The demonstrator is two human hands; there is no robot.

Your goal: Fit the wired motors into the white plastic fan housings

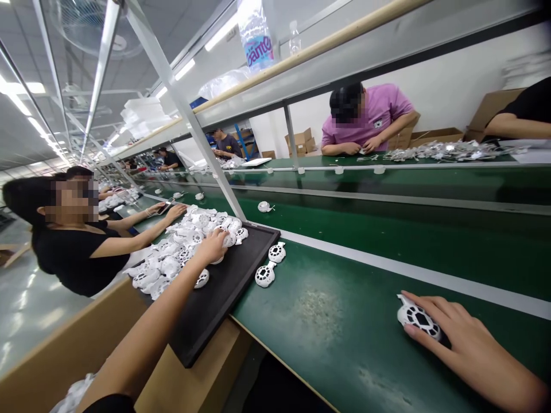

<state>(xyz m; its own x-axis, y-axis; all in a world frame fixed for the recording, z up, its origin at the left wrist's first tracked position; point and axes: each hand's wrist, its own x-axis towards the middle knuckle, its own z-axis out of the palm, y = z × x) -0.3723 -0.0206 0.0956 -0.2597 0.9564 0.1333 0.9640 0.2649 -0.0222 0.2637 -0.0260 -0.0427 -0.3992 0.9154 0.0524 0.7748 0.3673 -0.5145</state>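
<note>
My left hand (212,246) reaches over a black tray (241,269), its fingers curled on a white plastic housing at the edge of a heap of white housings (172,252). The heap partly hides what the fingertips touch. On the green bench at the right, my right hand (462,330) grips a round white housing (417,318) with black slots, thumb on the near side and fingers on the far side. Beside the tray's right edge, two similar housings lie on the bench, one farther back (276,252) and one nearer (264,275).
A green conveyor (344,212) runs behind a pale strip, carrying a small white part (264,206). A slanted metal post (189,115) rises behind the tray. Cardboard boxes (206,361) stand below it. A co-worker (73,229) reaches into the heap from the left; another (370,120) works across the line.
</note>
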